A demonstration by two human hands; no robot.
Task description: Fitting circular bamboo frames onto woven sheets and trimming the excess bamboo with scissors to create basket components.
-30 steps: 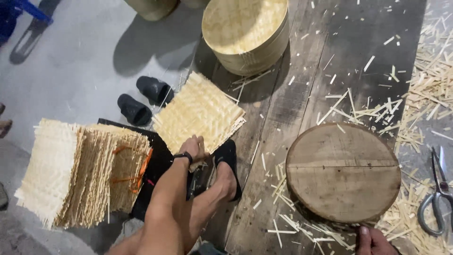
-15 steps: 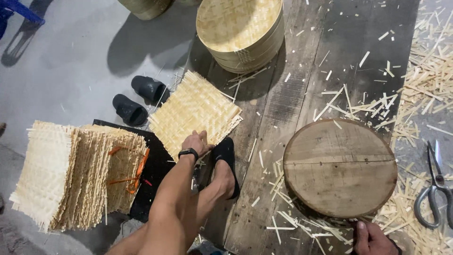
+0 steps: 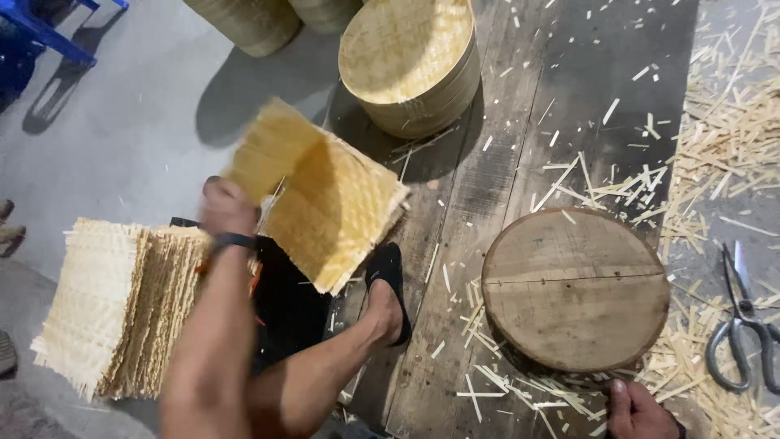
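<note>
Woven bamboo mat (image 3: 325, 199), square and pale yellow, hangs lifted and blurred above the dark plank floor, left of the round wooden block (image 3: 575, 289). Left hand (image 3: 227, 207) clamps its fingers on the mat's left edge, so the sheet spreads away to the right of the fingers, tilted, its far corner pointing toward the block. Right hand (image 3: 638, 410) rests at the block's near rim; whether its fingers are apart cannot be told. Stack of mats (image 3: 122, 305) sits farther left of the block, scissors (image 3: 743, 325) to its right, a round basket (image 3: 410, 65) beyond it.
</note>
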